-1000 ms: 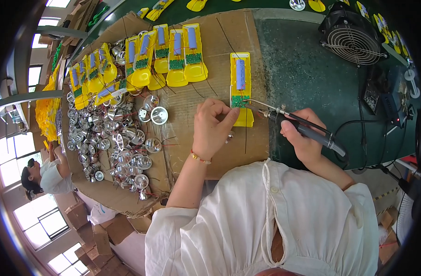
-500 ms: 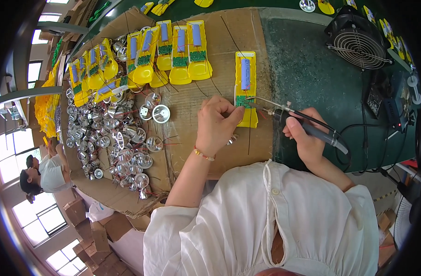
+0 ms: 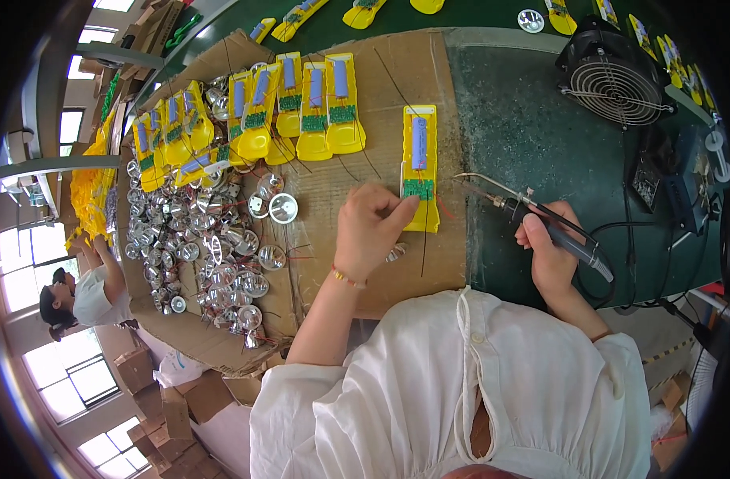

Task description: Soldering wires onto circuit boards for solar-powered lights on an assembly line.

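A yellow plastic housing [image 3: 431, 164] lies on the cardboard ahead of me, with a blue cylindrical battery [image 3: 419, 145] and a green circuit board [image 3: 413, 188] inside. My left hand [image 3: 369, 227] is at the board's lower left edge, thumb and forefinger pinched together. Whatever they hold, if anything, is hidden. Dark wires run from the housing's upper and lower ends. My right hand [image 3: 550, 254] grips a soldering iron [image 3: 558, 234] that has a thin curved metal tube along it. The iron's tip points left and stands apart from the board, to its right.
Several similar yellow housings [image 3: 341, 137] lie at the upper left, by a heap of shiny reflector cups [image 3: 221, 279]. A black fan [image 3: 616, 88] with a wire guard stands far right, near cables and a dark box [image 3: 682, 188]. Another person [image 3: 102, 279] works at far left.
My right hand has drawn the soldering iron to the right, off the circuit board. The left hand stays by the board. The whole view has shifted slightly.
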Tool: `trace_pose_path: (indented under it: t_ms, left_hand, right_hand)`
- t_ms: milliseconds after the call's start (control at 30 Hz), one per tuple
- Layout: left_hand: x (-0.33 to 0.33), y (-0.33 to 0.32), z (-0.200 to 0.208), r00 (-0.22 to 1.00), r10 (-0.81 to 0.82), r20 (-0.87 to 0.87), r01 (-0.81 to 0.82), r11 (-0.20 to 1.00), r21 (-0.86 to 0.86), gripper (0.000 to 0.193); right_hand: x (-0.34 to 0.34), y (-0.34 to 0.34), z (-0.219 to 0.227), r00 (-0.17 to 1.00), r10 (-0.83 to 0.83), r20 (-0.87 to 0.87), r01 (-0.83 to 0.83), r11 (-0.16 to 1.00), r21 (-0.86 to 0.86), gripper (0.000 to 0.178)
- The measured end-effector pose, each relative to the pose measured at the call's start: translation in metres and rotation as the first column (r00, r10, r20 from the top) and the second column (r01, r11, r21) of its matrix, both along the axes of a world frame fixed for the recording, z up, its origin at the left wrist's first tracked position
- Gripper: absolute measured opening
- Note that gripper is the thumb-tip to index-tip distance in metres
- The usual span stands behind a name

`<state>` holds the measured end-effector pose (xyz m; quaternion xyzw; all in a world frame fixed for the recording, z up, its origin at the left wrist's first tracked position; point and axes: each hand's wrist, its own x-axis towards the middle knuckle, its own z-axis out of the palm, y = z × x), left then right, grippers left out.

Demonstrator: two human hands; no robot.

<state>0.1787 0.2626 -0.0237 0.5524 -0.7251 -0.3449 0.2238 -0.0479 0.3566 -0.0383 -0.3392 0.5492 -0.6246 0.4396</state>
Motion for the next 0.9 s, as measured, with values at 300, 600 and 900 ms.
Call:
trace_pose_path:
  t_ms: [300,600,900]
  left_hand:
    - [-0.045,-0.062,0.013,0.968,-0.151,0.202,0.130,0.985,0.115,0.019]
    - [-0.177,-0.263,0.010,0.889,0.239,0.390,0.042,0.807,-0.589,0.050]
    - [-0.095,-0.132,0.032,0.808,-0.019,0.589,0.292,0.882,-0.371,0.038]
  right_hand:
    - [-0.026,0.003,-0.007,0.997,-0.039,-0.073,0.045,0.996,0.081,0.013]
    - [-0.022,-0.002,-0.010,0.999,-0.022,-0.045,0.027,0.992,0.122,0.015]
    - [-0.028,-0.002,-0.009,1.000,-0.027,-0.006,0.028,0.991,0.133,0.012]
